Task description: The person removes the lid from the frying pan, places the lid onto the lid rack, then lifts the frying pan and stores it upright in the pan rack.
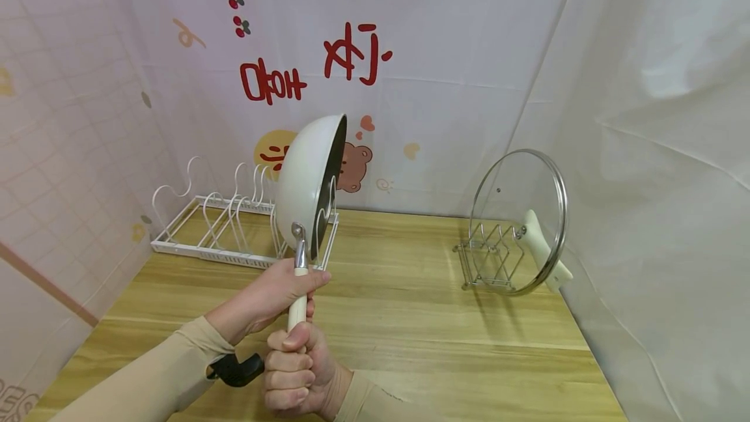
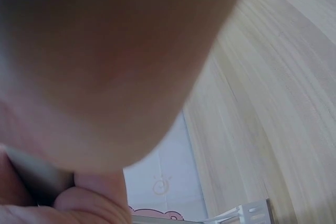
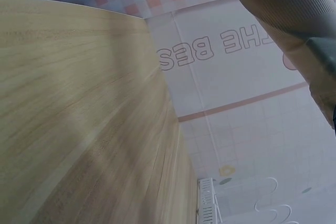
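A white wok [image 1: 301, 174] with a dark inside stands on edge, its open side facing right. It overlaps the right end of the white wire rack [image 1: 219, 255] in the head view. My left hand [image 1: 275, 295] grips the pale handle [image 1: 297, 310] just below its metal neck. Lower down, my right hand [image 1: 305, 370] is wrapped around the handle's end. Blurred skin of the left hand [image 2: 94, 87] fills much of the left wrist view. The right wrist view catches a beige sleeve [image 3: 283, 9] and hides the right hand.
At the right of the wooden table [image 1: 398, 318], a glass lid [image 1: 564, 213] with a pale handle [image 1: 536, 239] stands upright in a small metal rack [image 1: 465, 269]. Printed cloth walls [image 1: 457, 116] enclose the back and sides. Wire dividers [image 1: 237, 213] line the white rack.
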`<state>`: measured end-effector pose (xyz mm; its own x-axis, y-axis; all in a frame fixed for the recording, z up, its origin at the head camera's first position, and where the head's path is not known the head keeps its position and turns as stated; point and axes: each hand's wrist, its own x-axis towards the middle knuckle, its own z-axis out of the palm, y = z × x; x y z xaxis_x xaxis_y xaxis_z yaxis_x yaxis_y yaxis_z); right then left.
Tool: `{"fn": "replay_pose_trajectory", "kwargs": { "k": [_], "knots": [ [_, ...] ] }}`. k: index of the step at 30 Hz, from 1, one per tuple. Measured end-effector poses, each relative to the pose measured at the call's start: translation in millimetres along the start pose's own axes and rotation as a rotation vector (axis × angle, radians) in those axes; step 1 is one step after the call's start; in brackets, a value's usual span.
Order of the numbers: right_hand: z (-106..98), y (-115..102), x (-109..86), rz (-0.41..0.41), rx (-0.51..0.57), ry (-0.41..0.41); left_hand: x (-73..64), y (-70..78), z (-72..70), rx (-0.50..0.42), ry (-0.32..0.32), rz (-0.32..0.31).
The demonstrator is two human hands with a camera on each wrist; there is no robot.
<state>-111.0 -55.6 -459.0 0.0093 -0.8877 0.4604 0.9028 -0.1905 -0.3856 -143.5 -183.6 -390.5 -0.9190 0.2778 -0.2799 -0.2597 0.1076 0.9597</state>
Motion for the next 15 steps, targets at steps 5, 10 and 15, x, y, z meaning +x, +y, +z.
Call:
{"fn": "replay_pose_trajectory", "kwargs": {
  "k": [5, 10, 15],
  "knots": [
    [-0.6, 0.4, -0.7, 0.0, -0.001, -0.003, 0.4, -0.9, 0.4, 0.001, 0.0, 0.001],
    [-1.1, 0.8, -1.3, -0.001, -0.002, 0.003, 0.6, -1.4, 0.3, 0.001, 0.005, -0.004],
    [-1.6, 1.0, -1.9, 0.0, 0.001, 0.006, 0.9, -1.8, 0.4, 0.0, 0.005, -0.005]
  ]
}}
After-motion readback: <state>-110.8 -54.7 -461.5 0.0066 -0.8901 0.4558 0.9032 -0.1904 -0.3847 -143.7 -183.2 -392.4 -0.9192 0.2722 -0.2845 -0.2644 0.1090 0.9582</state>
